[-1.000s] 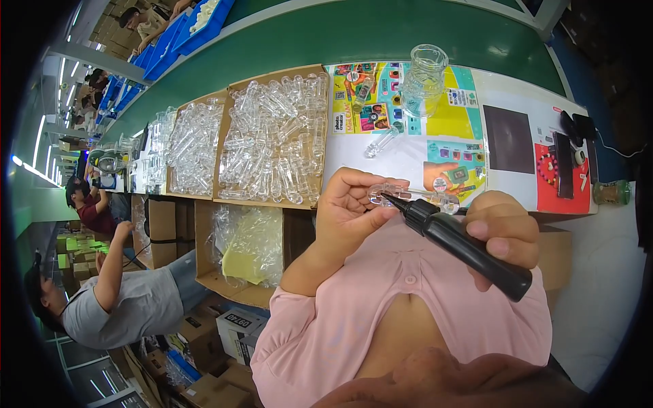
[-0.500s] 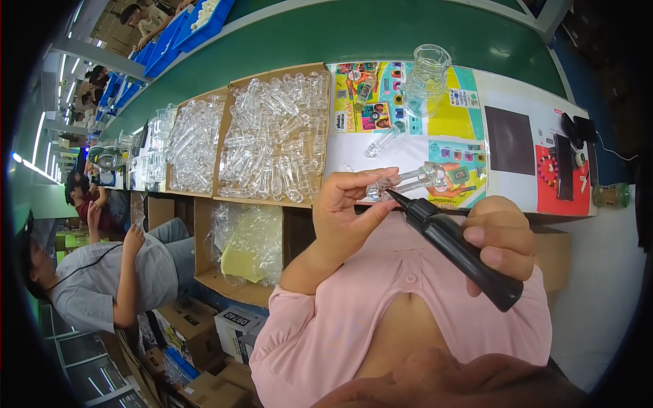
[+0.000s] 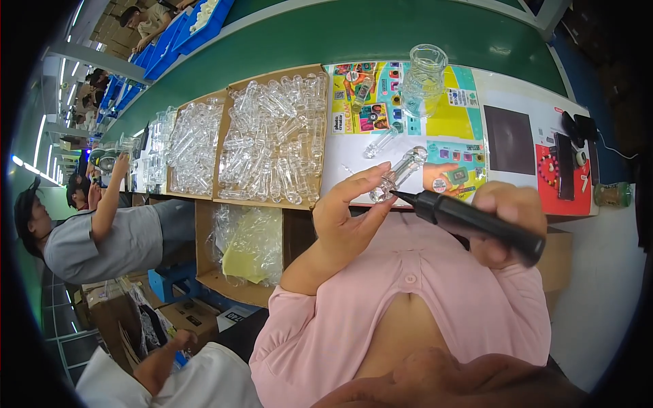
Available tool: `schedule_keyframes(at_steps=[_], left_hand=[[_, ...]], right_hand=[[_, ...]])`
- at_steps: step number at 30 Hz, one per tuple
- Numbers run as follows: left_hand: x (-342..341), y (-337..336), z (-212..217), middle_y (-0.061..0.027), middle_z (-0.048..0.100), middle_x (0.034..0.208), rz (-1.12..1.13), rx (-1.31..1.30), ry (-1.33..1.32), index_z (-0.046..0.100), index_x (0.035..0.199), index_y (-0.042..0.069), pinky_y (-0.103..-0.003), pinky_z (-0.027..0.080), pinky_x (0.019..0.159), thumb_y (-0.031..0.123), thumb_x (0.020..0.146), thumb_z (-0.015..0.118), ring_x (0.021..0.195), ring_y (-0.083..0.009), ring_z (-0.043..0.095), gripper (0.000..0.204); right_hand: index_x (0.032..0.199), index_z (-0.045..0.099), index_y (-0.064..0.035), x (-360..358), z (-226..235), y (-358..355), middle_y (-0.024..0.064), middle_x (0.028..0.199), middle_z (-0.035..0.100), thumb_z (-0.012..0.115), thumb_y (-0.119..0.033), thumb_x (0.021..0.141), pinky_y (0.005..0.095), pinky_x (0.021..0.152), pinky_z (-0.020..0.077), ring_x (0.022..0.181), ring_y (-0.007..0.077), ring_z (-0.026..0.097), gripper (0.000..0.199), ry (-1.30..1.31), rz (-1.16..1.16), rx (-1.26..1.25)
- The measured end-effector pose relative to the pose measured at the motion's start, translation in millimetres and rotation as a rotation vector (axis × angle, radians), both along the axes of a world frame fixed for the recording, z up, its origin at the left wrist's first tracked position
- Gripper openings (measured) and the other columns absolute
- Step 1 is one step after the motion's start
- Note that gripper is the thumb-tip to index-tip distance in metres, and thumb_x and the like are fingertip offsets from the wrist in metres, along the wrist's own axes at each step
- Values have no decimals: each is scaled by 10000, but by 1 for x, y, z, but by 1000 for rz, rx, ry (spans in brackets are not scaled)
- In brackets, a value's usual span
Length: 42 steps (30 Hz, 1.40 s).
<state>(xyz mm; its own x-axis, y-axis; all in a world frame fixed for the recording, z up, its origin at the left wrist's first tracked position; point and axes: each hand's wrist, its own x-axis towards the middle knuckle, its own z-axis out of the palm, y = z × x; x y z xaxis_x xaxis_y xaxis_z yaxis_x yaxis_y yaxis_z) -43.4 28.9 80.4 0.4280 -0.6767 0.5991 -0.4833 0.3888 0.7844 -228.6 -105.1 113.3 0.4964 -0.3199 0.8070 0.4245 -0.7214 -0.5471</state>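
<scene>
My left hand (image 3: 350,214) pinches a small clear glass tube piece (image 3: 399,174) between thumb and fingers, held up in front of my chest. A black pen-shaped tool (image 3: 469,219) lies in my right hand (image 3: 509,219), and its pointed tip touches the lower end of the glass piece. Both hands hover just in front of the table edge. Another clear tube (image 3: 378,145) lies on the colourful printed mat (image 3: 449,112) beyond them.
Two cardboard trays (image 3: 224,146) full of several clear glass tubes sit on the table at left. A glass jar (image 3: 423,80) stands on the mat. A dark tablet (image 3: 509,138) and small black items lie at right. A person in grey (image 3: 102,234) sits at left.
My left hand has raised and tilted the glass piece toward the tool tip. The person in grey at left has lifted an arm toward the table.
</scene>
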Motion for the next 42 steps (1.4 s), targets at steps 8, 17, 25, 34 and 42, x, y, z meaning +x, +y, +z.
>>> schedule_keyframes(at_steps=[8,17,25,34,42], left_hand=[[-11,-15,-5,-180,632,1089,-36,76,87,508,1059,-12,-299,511,843,-70,736,700,996,-234,631,381],[-15,-60,-20,-141,581,1115,-533,288,992,431,1240,-20,-342,451,929,-4,866,569,1031,-221,588,399],[-26,-91,-32,-163,575,1136,-612,493,1108,418,1249,20,-404,472,909,163,911,554,1022,-282,600,391],[-36,-105,-39,-100,584,1085,-649,390,1302,484,1168,20,-319,520,796,188,920,561,963,-205,611,309],[-31,-102,-43,-89,612,959,-597,415,1366,508,1032,46,-327,534,768,177,897,600,892,-205,633,209]], right_hand=[[1379,335,-43,44,-15,-37,92,1024,565,488,-273,951,301,824,468,881,162,559,510,-544,57,1261],[1176,493,74,-45,-113,-133,172,1097,585,538,-13,883,408,948,499,1010,291,594,309,-782,1,1385],[1112,495,-8,-75,-126,-162,92,990,601,633,-20,832,304,870,481,901,189,612,312,-70,-663,789],[1234,379,-7,-83,-158,-176,122,1196,498,687,12,784,273,915,434,1072,187,527,546,55,-734,617],[1317,302,11,-74,-109,-141,190,1358,364,636,-243,851,405,1074,285,1215,295,448,628,-254,-862,99]])
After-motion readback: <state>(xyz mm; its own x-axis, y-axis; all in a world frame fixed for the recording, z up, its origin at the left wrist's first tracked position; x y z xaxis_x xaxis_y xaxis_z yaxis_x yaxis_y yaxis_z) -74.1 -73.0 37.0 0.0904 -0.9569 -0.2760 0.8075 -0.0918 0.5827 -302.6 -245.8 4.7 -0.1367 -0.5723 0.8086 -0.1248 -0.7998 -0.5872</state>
